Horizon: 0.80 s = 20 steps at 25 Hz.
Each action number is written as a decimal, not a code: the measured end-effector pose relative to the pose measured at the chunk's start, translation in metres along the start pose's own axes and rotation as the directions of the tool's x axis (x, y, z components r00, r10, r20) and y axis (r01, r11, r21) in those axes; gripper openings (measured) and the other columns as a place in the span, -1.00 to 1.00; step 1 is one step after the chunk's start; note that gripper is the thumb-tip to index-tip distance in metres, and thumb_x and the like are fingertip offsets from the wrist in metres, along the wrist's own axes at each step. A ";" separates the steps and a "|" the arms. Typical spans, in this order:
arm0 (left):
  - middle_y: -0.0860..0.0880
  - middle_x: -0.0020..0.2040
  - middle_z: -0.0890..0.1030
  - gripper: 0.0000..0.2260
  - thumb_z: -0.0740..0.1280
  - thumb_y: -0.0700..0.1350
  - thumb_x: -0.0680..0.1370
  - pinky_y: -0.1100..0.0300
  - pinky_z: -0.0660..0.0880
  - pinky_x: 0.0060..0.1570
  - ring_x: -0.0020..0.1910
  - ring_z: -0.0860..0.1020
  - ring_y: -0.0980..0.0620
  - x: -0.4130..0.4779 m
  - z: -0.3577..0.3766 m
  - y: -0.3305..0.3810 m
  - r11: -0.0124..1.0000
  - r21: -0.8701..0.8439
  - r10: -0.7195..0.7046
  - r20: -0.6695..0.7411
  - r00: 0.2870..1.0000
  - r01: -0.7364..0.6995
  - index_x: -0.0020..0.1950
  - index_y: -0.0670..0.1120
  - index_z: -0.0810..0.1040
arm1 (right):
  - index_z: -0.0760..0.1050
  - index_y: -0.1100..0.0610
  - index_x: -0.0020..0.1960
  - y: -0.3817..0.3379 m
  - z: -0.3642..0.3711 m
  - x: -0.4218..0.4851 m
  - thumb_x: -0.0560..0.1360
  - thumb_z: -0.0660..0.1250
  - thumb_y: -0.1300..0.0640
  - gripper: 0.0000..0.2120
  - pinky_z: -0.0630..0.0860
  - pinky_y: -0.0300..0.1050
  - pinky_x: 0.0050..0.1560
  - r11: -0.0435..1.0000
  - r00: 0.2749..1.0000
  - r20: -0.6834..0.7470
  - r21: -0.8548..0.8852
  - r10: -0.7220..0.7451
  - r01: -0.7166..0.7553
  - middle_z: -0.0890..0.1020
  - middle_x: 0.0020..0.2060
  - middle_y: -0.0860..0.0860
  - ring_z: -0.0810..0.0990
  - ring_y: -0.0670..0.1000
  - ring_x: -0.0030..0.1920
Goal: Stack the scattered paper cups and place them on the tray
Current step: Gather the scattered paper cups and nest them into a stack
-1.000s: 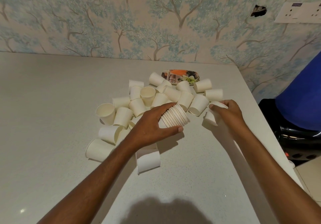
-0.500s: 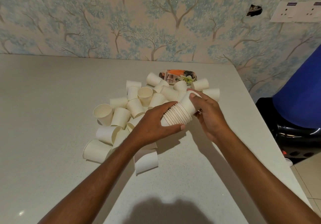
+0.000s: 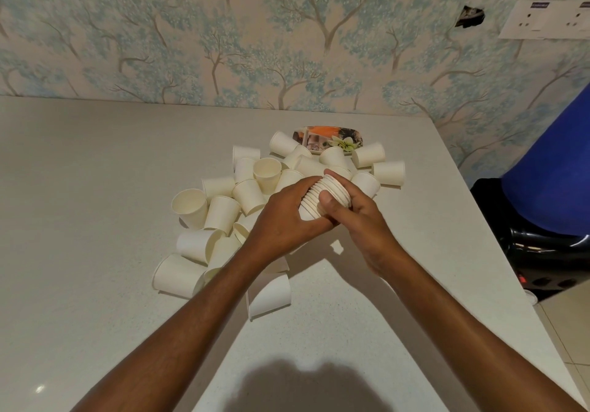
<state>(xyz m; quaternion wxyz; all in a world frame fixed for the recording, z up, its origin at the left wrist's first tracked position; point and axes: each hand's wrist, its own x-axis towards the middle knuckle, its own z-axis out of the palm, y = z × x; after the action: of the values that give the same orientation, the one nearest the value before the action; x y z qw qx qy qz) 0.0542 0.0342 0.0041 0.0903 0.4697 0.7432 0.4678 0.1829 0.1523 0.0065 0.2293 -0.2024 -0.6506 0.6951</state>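
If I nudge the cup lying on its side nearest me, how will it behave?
That cup lies on its side on the smooth table, so it will probably roll, curving because it tapers. It looks like thin paper, so it is likely very light and would skid easily. Gripped hard near the open rim, it may crush.

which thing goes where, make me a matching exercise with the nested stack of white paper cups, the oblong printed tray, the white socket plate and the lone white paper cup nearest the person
Things
1. nested stack of white paper cups
2. oblong tray with a printed pattern
3. white socket plate
4. lone white paper cup nearest the person

Places
a. on the wallpapered wall
b. gripped by the left hand and the right hand
c. on its side on the pale table
d. on the table, nearest the wall

Pairs: 1-b, 2-d, 3-a, 4-c
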 end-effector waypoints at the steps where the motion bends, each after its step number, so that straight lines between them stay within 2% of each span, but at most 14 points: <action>1: 0.26 0.24 0.63 -0.40 0.52 0.31 0.45 0.21 0.63 0.07 0.14 0.61 0.25 0.001 0.001 0.000 1.000 0.007 -0.003 -0.002 1.000 0.003 0.45 0.23 0.48 | 0.48 -0.17 0.55 0.002 -0.001 0.000 0.51 0.48 -0.17 -0.38 0.62 -0.08 0.34 1.000 1.000 0.014 -0.010 -0.004 0.005 0.62 0.40 -0.09 0.62 -0.09 0.38; 3: 0.25 0.27 0.62 -0.37 0.51 0.32 0.45 0.22 0.62 0.10 0.17 0.60 0.25 0.002 0.002 0.000 1.000 0.004 -0.006 0.011 1.000 0.006 0.48 0.20 0.47 | 0.47 -0.21 0.55 0.004 -0.004 0.000 0.54 0.50 -0.22 -0.40 0.62 -0.10 0.33 0.999 0.999 0.042 -0.048 -0.004 0.006 0.63 0.40 -0.12 0.62 -0.11 0.38; 6: 0.21 0.31 0.60 -0.33 0.49 0.36 0.47 0.13 0.66 0.08 0.19 0.59 0.17 0.004 0.003 -0.002 1.000 0.007 -0.008 0.041 0.999 0.007 0.52 0.21 0.43 | 0.56 -0.26 0.47 0.007 -0.018 0.009 0.54 0.42 -0.33 -0.48 0.65 -0.09 0.29 0.994 0.999 0.039 -0.108 -0.010 0.014 0.64 0.38 -0.12 0.62 -0.12 0.36; 7: 0.20 0.31 0.58 -0.31 0.48 0.39 0.46 0.10 0.65 0.07 0.20 0.57 0.14 0.005 0.003 -0.002 0.999 0.024 -0.023 0.038 0.999 0.022 0.52 0.21 0.41 | 0.61 -0.23 0.42 0.009 -0.025 0.015 0.56 0.41 -0.33 -0.54 0.67 -0.09 0.27 0.991 0.999 -0.010 -0.128 -0.036 0.034 0.66 0.34 -0.13 0.62 -0.11 0.34; 9: 0.18 0.33 0.55 -0.27 0.46 0.43 0.43 0.07 0.64 0.10 0.22 0.55 0.10 0.006 0.002 -0.003 0.997 0.050 -0.062 0.034 0.997 0.061 0.53 0.21 0.37 | 0.66 -0.14 0.37 0.018 -0.043 0.027 0.60 0.43 -0.23 -0.62 0.67 -0.07 0.25 0.967 0.974 -0.196 -0.248 -0.110 0.059 0.68 0.28 -0.14 0.63 -0.05 0.32; 11: 0.17 0.35 0.53 -0.25 0.45 0.44 0.42 0.05 0.64 0.15 0.24 0.53 0.09 0.007 0.002 -0.004 0.996 0.047 -0.082 0.039 0.996 0.080 0.54 0.21 0.35 | 0.59 -0.05 0.44 0.029 -0.064 0.041 0.59 0.51 -0.12 -0.54 0.63 0.10 0.30 0.873 0.924 -0.332 -0.488 -0.188 0.002 0.64 0.34 -0.08 0.56 0.02 0.38; 14: 0.16 0.37 0.53 -0.23 0.44 0.45 0.42 0.01 0.64 0.18 0.26 0.53 0.07 0.009 0.001 -0.004 0.995 0.044 -0.095 0.037 0.995 0.094 0.55 0.21 0.35 | 0.41 0.02 0.58 0.045 -0.087 0.059 0.53 0.55 -0.17 -0.29 0.47 0.23 0.41 0.639 0.929 -0.298 -0.763 -0.220 -0.094 0.51 0.52 0.01 0.37 0.13 0.55; 17: 0.17 0.38 0.52 -0.21 0.42 0.47 0.40 0.03 0.63 0.18 0.27 0.52 0.09 0.010 0.002 -0.004 0.993 0.046 -0.112 0.043 0.993 0.110 0.56 0.21 0.34 | 0.32 0.06 0.62 0.054 -0.092 0.073 0.49 0.56 -0.22 -0.17 0.41 0.34 0.45 0.470 0.959 -0.217 -0.876 -0.182 -0.109 0.47 0.55 0.08 0.34 0.19 0.58; 20: 0.17 0.38 0.51 -0.20 0.41 0.48 0.40 0.06 0.63 0.17 0.26 0.51 0.10 0.012 0.001 -0.006 0.992 0.049 -0.119 0.043 0.992 0.117 0.56 0.22 0.33 | 0.33 0.08 0.60 0.060 -0.089 0.076 0.42 0.66 -0.14 -0.10 0.46 0.35 0.41 0.450 0.963 -0.193 -0.889 -0.186 -0.091 0.54 0.45 0.12 0.45 0.23 0.50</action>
<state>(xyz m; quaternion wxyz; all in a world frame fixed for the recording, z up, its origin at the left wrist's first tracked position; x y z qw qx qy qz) 0.0447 0.0433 0.0022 0.1238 0.4376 0.7779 0.4336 0.1692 0.2658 -0.0582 0.1927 -0.3637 -0.8867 0.2106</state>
